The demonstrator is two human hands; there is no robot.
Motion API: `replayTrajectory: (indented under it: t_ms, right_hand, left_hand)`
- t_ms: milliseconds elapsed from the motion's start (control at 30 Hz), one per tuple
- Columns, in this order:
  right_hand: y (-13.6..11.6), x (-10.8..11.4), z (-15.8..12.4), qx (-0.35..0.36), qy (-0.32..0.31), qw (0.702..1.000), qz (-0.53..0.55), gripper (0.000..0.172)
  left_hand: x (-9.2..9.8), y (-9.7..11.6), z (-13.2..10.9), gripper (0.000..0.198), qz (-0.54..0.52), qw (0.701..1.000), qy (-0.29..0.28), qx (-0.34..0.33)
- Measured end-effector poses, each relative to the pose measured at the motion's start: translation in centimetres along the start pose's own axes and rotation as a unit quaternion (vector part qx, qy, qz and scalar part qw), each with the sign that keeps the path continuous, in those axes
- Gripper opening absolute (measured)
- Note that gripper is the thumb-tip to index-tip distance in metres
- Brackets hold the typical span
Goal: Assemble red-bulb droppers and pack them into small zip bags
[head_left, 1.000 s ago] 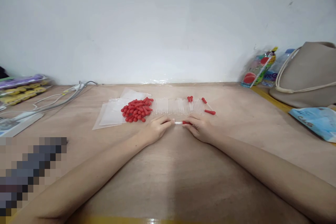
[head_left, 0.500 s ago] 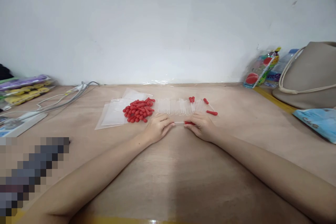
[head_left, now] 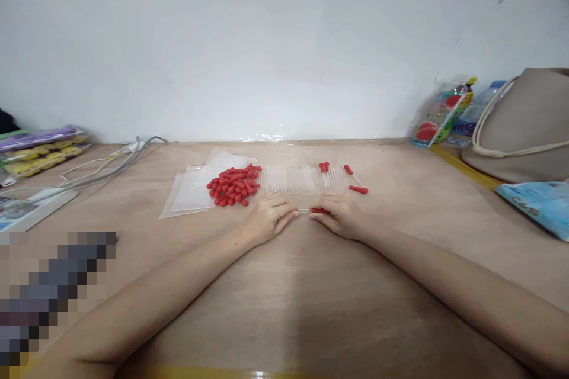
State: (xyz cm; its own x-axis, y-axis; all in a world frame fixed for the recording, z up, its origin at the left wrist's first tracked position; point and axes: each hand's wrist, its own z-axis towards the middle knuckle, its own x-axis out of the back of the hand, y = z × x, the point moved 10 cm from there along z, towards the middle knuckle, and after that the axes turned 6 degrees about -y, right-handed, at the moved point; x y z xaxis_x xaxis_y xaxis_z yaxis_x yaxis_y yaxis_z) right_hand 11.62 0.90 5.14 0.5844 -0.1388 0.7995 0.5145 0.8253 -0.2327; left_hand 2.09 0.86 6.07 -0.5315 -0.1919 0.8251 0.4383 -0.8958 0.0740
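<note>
- The row of clear tubes [head_left: 296, 179] lies side by side across the surface [head_left: 249, 296], the tubes pointing away from the person.
- On the near side of the row, the left hand [head_left: 271, 217] has its grip narrow, thumb and fingers pinching the left end of a single clear tube [head_left: 304, 211]; only a short stretch of that tube shows between the two hands.
- Also on the near side of the row, the right hand [head_left: 340, 217] has its grip closed around a red bulb [head_left: 320, 211], which is in line with the held tube; how far the tube sits inside the bulb is hidden by the fingers.
- Just left of the row, touching or nearly touching its end, is a heap of red bulbs [head_left: 233, 185].
- Left of the row, beyond and partly under that heap, are flat, translucent plastic bags [head_left: 189, 192].
- At the far edge of the row, toward its right end, two capped bulbs [head_left: 324, 167] sit side by side on tube ends.
- Just right of the row lie a slanted red-tipped dropper [head_left: 348, 170] and, nearer the person, another red bulb piece [head_left: 358, 189].
- Well right of the row are a blue packet [head_left: 536, 204] and a beige bag [head_left: 524, 124].
</note>
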Motion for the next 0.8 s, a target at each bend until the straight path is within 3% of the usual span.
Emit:
replayTrajectory:
  t_ms: [133,233,367,433,500,600,700,800]
  right_hand:
    - [0.6,0.6,0.1,-0.035,0.004,0.998,0.049,0.012]
    - [1.6,1.2,0.1,-0.102,0.035,0.982,0.155,0.013]
    - [4.1,1.8,-0.3,-0.215,0.118,0.910,0.334,0.031]
    - [6.1,3.3,-0.5,-0.254,0.179,0.879,0.362,0.035]
    - [8.9,5.9,-0.9,-0.297,0.245,0.863,0.327,0.037]
    - [13.5,9.8,-1.5,-0.363,0.291,0.861,0.207,0.036]
    - [17.4,11.4,-1.6,-0.414,0.258,0.869,0.076,0.032]
    - [19.2,10.9,-1.5,-0.425,0.215,0.879,-0.024,0.027]
  left_hand:
    - [0.0,0.0,0.0,0.019,-0.005,1.000,0.004,0.002]
    - [0.3,-0.2,0.0,0.020,-0.021,1.000,0.014,0.016]
    - [0.3,-0.3,0.2,0.026,-0.050,0.998,0.001,0.033]
    - [0.4,-0.8,0.2,0.032,-0.055,0.997,-0.004,0.058]
    - [0.3,-1.1,0.2,0.032,-0.059,0.995,-0.014,0.078]
    - [-0.3,-1.2,0.3,0.027,-0.070,0.993,-0.041,0.083]
    - [-0.7,-1.1,0.3,0.024,-0.083,0.991,-0.060,0.082]
    - [-0.8,-0.9,0.3,0.023,-0.091,0.990,-0.070,0.076]
